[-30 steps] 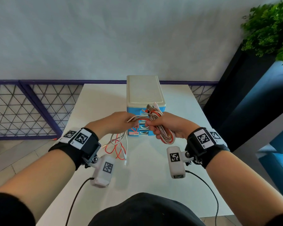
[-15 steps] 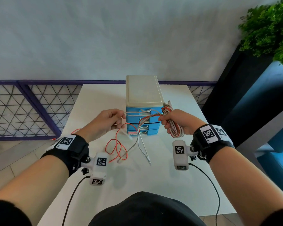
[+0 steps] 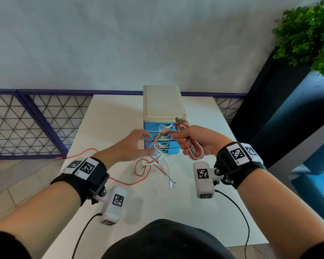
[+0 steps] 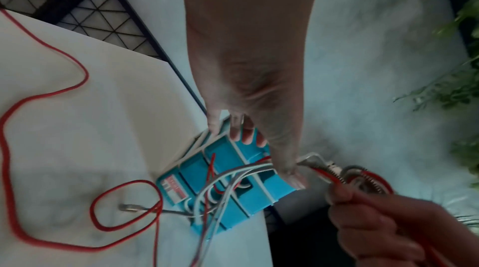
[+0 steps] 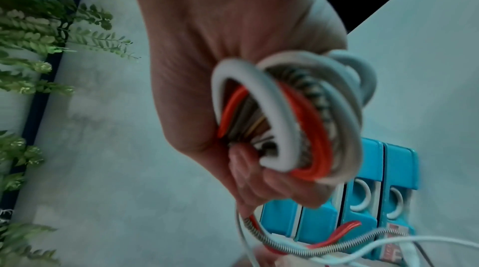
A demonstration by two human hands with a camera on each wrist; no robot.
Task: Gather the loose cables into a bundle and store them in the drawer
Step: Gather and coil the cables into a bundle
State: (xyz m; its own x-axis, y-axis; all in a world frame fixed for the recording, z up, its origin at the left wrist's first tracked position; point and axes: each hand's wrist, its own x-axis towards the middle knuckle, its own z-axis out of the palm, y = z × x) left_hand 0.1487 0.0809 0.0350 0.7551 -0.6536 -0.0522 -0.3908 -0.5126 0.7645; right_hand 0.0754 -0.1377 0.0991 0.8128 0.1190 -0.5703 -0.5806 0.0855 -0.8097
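My right hand (image 3: 190,142) grips a coiled bundle of white, red and spring-wrapped cables (image 3: 195,151) in front of the blue drawer unit (image 3: 162,116); the coils (image 5: 290,119) loop out of my fist. Loose ends hang from the bundle: white cables (image 3: 166,165) and a red cable (image 3: 138,171) trail onto the white table (image 3: 108,116). My left hand (image 3: 138,144) hovers with straight fingers just left of the hanging strands, in front of the drawers (image 4: 233,185), and holds nothing. The drawers are closed.
The red cable (image 4: 15,169) runs back across the table to its left edge. A purple mesh railing (image 3: 26,124) stands left of the table, a dark planter with green plants (image 3: 307,34) to the right. Wrist camera leads dangle near the table's front.
My left hand has let go of the cable strands and come back right toward the bundle, fingers straightened. The loose ends have dropped onto the table. My right hand still grips the coil.
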